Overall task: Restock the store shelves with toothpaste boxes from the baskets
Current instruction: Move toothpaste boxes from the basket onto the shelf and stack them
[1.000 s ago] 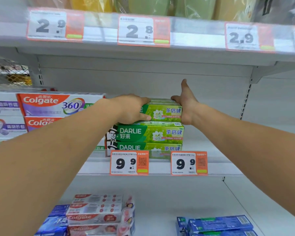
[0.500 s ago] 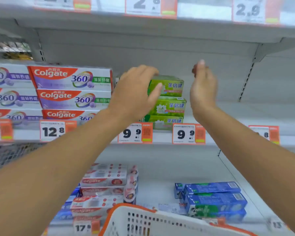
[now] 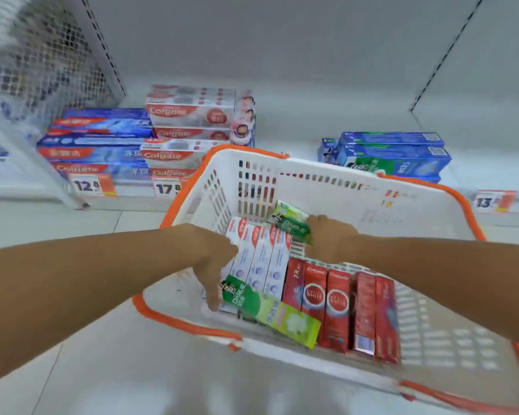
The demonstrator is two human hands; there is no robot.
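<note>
Where shelf was, both hands (image 3: 210, 265) grip basket (image 3: 327, 187) boxes (image 3: 270, 313).

Head view, angled down, close over basket (image 3: 336, 178), low shelf (image 3: 297, 136) beyond

Wire mesh panel (image 3: 42, 55) left, orange price tags (image 3: 92, 184)

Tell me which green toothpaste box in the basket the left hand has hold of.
The near green box, lying crosswise over the front ends of the white and red boxes; the left hand holds its dark-green end. The other green box, by the far wall, is at the right hand.
</note>
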